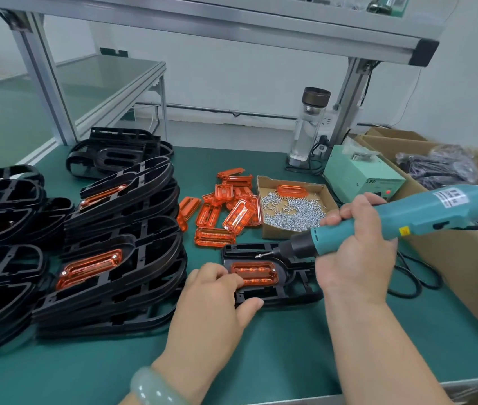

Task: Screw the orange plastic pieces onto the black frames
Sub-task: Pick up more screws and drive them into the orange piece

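right hand: the right hand (357, 249) is wrapped round the body of the teal electric screwdriver (424, 214), thumb and forefinger close to its black nose, the tool tilted down to the left.
bit tip: a small silver screw (259, 255) hangs on the bit above the far rail of the frame, not yet in a hole.
left hand: the left hand (214, 302) presses down, bent fingers on the left end of the orange piece and thumb laid on the frame's near rail; it wraps round nothing.
work piece: the orange translucent plastic piece (256, 273) sits in the oval seat of the black plastic frame (287, 298), which lies flat on the green bench (290, 361) between the two hands.
holes: a small spot shows at the piece's right end; driven screw or bare hole, i cannot tell. the left end is hidden under the fingers.
doing it well: probably best to stand the tool more upright over the hole before triggering, press down so the piece sits flush, and slide the fingers clear of the hole being driven.
risk: a slanted screw could cross-thread or crack the orange plastic.
supplies: loose orange plastic pieces (226, 206) and a cardboard tray of silver screws (293, 214) lie just beyond the frame.
done stock: stacked black frames with orange pieces fitted (120, 258) stand to the left.
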The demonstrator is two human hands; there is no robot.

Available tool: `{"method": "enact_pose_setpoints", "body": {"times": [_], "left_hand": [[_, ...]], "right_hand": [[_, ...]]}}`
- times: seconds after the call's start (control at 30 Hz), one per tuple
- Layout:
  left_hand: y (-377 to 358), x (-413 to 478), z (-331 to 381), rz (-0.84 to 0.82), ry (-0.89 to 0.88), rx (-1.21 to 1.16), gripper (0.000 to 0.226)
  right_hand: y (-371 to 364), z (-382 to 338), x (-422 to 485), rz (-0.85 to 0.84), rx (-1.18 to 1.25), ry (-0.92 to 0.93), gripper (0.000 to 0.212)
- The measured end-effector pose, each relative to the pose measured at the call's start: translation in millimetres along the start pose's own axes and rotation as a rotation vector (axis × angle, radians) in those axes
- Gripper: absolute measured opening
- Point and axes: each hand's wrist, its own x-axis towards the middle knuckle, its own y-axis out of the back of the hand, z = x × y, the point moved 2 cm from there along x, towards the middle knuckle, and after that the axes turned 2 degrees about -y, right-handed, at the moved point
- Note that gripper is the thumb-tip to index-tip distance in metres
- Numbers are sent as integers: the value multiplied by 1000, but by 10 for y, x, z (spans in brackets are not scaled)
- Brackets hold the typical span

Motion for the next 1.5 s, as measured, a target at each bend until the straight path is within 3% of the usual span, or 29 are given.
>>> {"method": "enact_pose_setpoints", "body": {"times": [0.27,0.67,1.17,1.5], "left_hand": [[-18,-46,5,66,-58,20,43],[-12,-50,2,35,-36,69,31],[-24,-60,-6,60,-40,80,34],[-29,-56,7,67,-68,97,36]], "right_hand": [[-138,200,12,-81,-54,-56,14],[-256,327,21,-183,-172,-62,16],[-336,393,-7,-285,-195,-67,17],[-626,474,21,-725,-303,-143,12]]}}
